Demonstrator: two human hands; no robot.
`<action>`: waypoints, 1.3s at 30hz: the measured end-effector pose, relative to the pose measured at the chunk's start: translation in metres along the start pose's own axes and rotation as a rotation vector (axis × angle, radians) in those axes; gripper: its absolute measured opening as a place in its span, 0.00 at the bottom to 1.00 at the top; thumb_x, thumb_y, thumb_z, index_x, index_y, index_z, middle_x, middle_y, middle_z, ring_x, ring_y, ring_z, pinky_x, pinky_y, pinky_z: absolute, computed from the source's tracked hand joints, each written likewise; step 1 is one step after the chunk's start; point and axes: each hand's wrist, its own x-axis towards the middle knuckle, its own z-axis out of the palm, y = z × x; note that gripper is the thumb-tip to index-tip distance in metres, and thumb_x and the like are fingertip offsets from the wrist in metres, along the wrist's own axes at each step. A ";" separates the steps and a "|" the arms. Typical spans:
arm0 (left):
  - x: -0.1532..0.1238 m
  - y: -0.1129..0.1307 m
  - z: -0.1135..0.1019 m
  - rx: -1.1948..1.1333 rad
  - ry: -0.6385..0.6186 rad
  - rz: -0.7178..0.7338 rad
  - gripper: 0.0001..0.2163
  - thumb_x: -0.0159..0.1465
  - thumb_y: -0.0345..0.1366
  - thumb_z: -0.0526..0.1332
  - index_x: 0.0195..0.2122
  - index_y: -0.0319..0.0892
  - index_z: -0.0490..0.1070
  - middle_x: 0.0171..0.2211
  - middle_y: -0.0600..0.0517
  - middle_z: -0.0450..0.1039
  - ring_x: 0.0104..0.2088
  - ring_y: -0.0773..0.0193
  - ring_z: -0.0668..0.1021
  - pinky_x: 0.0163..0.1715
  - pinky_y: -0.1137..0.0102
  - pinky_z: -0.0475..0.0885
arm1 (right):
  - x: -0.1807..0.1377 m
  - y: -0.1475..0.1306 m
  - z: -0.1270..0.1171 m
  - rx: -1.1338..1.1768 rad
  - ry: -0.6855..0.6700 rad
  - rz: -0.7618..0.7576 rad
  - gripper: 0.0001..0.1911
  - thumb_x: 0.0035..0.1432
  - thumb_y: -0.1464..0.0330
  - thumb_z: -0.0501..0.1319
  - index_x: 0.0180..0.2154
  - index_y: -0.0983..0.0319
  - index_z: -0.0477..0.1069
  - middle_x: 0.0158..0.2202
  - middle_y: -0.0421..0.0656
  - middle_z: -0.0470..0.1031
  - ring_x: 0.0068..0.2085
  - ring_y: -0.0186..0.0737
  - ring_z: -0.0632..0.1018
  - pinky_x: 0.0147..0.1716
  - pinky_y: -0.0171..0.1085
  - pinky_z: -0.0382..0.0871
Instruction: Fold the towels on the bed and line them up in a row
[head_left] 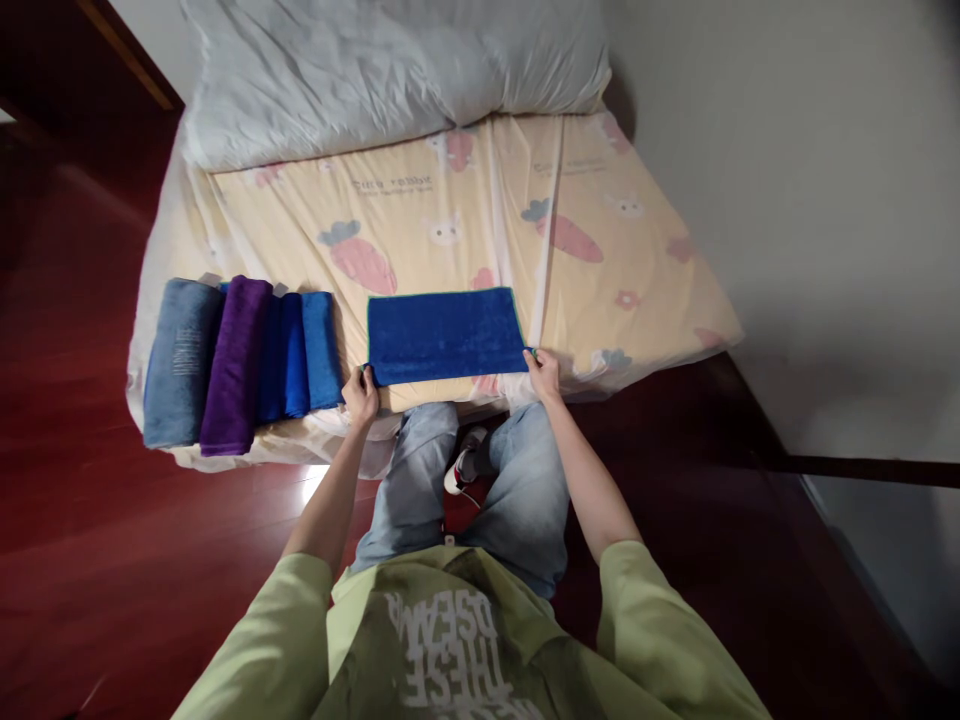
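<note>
A dark blue towel with a thin green edge lies spread as a wide rectangle on the bed, close to its front edge. My left hand pinches the towel's near left corner between thumb and fingers. At the near right corner, my right hand grips the cloth the same way. The near edge runs straight between both hands. Left of my left hand lie several rolled towels side by side: a grey-blue towel, a purple towel and blue ones, the rightmost blue towel being nearest my hand.
The bed has a yellow cover printed with carrots and rabbits under clear plastic. A large pale grey pillow or quilt lies at its far side. A grey wall stands to the right. The floor is dark red.
</note>
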 end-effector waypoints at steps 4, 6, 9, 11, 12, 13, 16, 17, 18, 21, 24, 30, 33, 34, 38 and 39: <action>-0.001 -0.001 0.002 0.002 0.023 0.033 0.15 0.72 0.36 0.56 0.26 0.46 0.58 0.22 0.55 0.60 0.26 0.64 0.66 0.31 0.69 0.59 | 0.001 0.003 0.002 0.004 -0.007 -0.003 0.30 0.57 0.38 0.57 0.23 0.56 0.58 0.21 0.36 0.60 0.28 0.36 0.64 0.31 0.37 0.61; -0.002 -0.002 0.003 0.006 0.036 0.045 0.16 0.72 0.37 0.56 0.26 0.46 0.58 0.22 0.55 0.59 0.26 0.64 0.66 0.31 0.69 0.60 | 0.002 0.005 0.002 0.001 -0.007 -0.006 0.31 0.56 0.37 0.56 0.23 0.56 0.60 0.21 0.37 0.62 0.28 0.37 0.65 0.32 0.38 0.62; -0.002 -0.004 0.004 0.009 0.042 0.054 0.15 0.72 0.38 0.56 0.26 0.45 0.59 0.22 0.55 0.61 0.27 0.63 0.67 0.32 0.69 0.61 | 0.003 0.008 0.003 -0.019 -0.003 -0.001 0.32 0.55 0.35 0.55 0.24 0.56 0.61 0.22 0.39 0.65 0.29 0.38 0.67 0.32 0.39 0.63; -0.003 -0.004 0.005 0.013 0.040 0.062 0.15 0.73 0.39 0.56 0.27 0.45 0.62 0.24 0.54 0.64 0.28 0.63 0.69 0.33 0.69 0.62 | 0.003 0.010 0.004 -0.026 -0.005 -0.001 0.32 0.55 0.35 0.55 0.25 0.57 0.62 0.23 0.40 0.67 0.29 0.39 0.68 0.33 0.40 0.64; -0.003 -0.004 0.005 0.017 0.041 0.066 0.14 0.73 0.39 0.56 0.28 0.45 0.63 0.24 0.53 0.65 0.29 0.63 0.69 0.34 0.69 0.63 | 0.004 0.011 0.005 -0.028 -0.009 -0.002 0.32 0.55 0.34 0.54 0.25 0.57 0.62 0.23 0.40 0.67 0.29 0.40 0.68 0.33 0.40 0.64; -0.003 -0.004 0.005 0.022 0.043 0.070 0.14 0.73 0.40 0.56 0.29 0.45 0.64 0.25 0.53 0.66 0.29 0.62 0.70 0.34 0.69 0.63 | 0.004 0.012 0.005 -0.031 -0.012 -0.002 0.32 0.56 0.34 0.54 0.25 0.57 0.63 0.24 0.40 0.68 0.29 0.40 0.69 0.33 0.40 0.64; -0.003 -0.003 0.006 0.039 0.057 0.073 0.13 0.73 0.42 0.56 0.31 0.44 0.66 0.27 0.52 0.69 0.30 0.62 0.71 0.35 0.69 0.64 | 0.004 0.015 0.006 -0.046 -0.007 0.001 0.33 0.56 0.34 0.53 0.26 0.57 0.64 0.24 0.41 0.69 0.30 0.41 0.69 0.34 0.40 0.65; -0.004 -0.003 0.006 0.045 0.062 0.072 0.13 0.72 0.43 0.56 0.31 0.44 0.67 0.27 0.52 0.69 0.30 0.62 0.71 0.35 0.68 0.64 | 0.005 0.016 0.006 -0.051 -0.001 0.001 0.32 0.56 0.34 0.53 0.26 0.57 0.65 0.24 0.42 0.70 0.30 0.41 0.69 0.34 0.40 0.66; -0.004 -0.003 0.007 0.050 0.066 0.071 0.13 0.72 0.43 0.56 0.31 0.44 0.67 0.28 0.51 0.70 0.30 0.62 0.72 0.36 0.68 0.64 | 0.005 0.017 0.006 -0.055 0.006 0.000 0.32 0.56 0.34 0.54 0.27 0.57 0.66 0.25 0.42 0.71 0.30 0.42 0.70 0.35 0.40 0.66; -0.005 -0.003 0.007 0.062 0.070 0.063 0.13 0.72 0.44 0.56 0.33 0.44 0.69 0.29 0.50 0.72 0.31 0.61 0.73 0.37 0.68 0.65 | 0.004 0.019 0.007 -0.071 0.020 -0.010 0.31 0.57 0.36 0.55 0.28 0.58 0.68 0.27 0.44 0.74 0.31 0.43 0.72 0.37 0.41 0.68; -0.005 -0.002 0.008 0.072 0.069 0.043 0.11 0.72 0.44 0.57 0.35 0.44 0.71 0.30 0.50 0.72 0.32 0.61 0.73 0.37 0.68 0.66 | 0.003 0.017 0.007 -0.093 0.028 -0.010 0.29 0.59 0.39 0.56 0.29 0.58 0.70 0.27 0.44 0.75 0.31 0.43 0.73 0.37 0.40 0.68; -0.005 -0.005 0.010 0.071 0.081 0.022 0.09 0.71 0.43 0.59 0.38 0.44 0.72 0.31 0.50 0.73 0.33 0.60 0.74 0.38 0.68 0.67 | 0.000 0.007 0.006 -0.130 0.069 0.012 0.25 0.60 0.44 0.60 0.29 0.58 0.73 0.25 0.44 0.74 0.29 0.42 0.71 0.34 0.39 0.66; -0.004 -0.006 0.011 0.072 0.084 0.034 0.09 0.71 0.43 0.58 0.38 0.44 0.70 0.32 0.50 0.72 0.34 0.60 0.74 0.39 0.67 0.67 | 0.000 0.005 0.005 -0.150 0.077 0.022 0.22 0.60 0.47 0.61 0.29 0.59 0.74 0.24 0.43 0.74 0.28 0.42 0.72 0.34 0.39 0.65; -0.004 -0.006 0.011 0.069 0.087 0.036 0.08 0.71 0.43 0.58 0.38 0.45 0.70 0.32 0.50 0.72 0.34 0.60 0.73 0.39 0.67 0.67 | 0.000 0.005 0.005 -0.151 0.078 0.029 0.21 0.59 0.48 0.62 0.30 0.60 0.75 0.24 0.43 0.75 0.28 0.42 0.73 0.34 0.39 0.66; -0.004 -0.005 0.010 0.052 0.111 0.032 0.07 0.70 0.41 0.59 0.39 0.45 0.69 0.33 0.50 0.70 0.33 0.61 0.72 0.39 0.67 0.68 | 0.001 0.005 0.006 -0.123 0.108 0.073 0.17 0.57 0.52 0.66 0.32 0.61 0.76 0.27 0.46 0.79 0.32 0.45 0.77 0.38 0.41 0.69; -0.004 -0.005 0.010 0.053 0.119 0.034 0.06 0.70 0.41 0.59 0.39 0.45 0.69 0.33 0.50 0.70 0.33 0.61 0.72 0.40 0.67 0.68 | 0.001 0.005 0.006 -0.113 0.117 0.084 0.16 0.56 0.53 0.66 0.33 0.61 0.76 0.28 0.46 0.79 0.32 0.46 0.78 0.38 0.41 0.69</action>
